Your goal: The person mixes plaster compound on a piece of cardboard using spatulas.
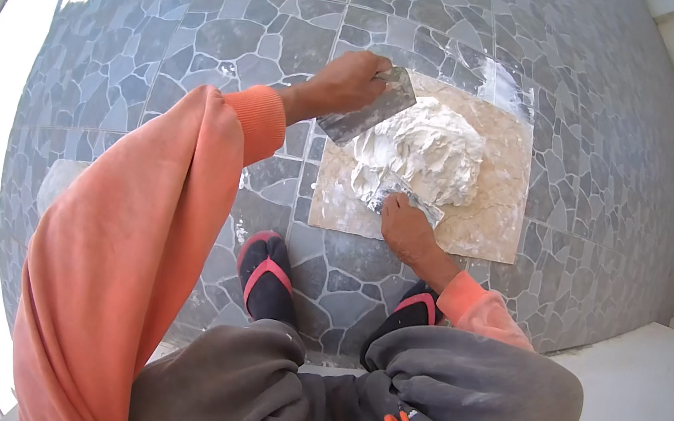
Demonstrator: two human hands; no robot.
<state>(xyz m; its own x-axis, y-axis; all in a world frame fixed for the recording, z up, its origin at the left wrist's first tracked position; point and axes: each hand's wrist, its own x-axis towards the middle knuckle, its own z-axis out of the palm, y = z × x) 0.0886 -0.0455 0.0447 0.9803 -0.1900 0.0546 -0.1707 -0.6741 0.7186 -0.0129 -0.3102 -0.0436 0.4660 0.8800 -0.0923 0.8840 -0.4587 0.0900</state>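
A mound of white plaster-like paste [433, 151] lies on a square beige tile [491, 233] on the floor in front of my feet. My left hand [343, 83] is closed on a wide, flat metal trowel [365, 114], whose blade is tilted over the tile's left side by the paste. At the near edge of the mound, my right hand [408, 226] grips a smaller putty knife [427, 211] smeared with white. Its blade touches the paste. The putty knife's handle is hidden in my fingers.
Grey stone-patterned floor tiles [250, 37] surround the board, with a white smear [503, 86] beyond it. My feet in dark socks and red-strapped sandals [267, 275] stand close to the tile's near edge. A pale ledge [646, 400] runs along the right.
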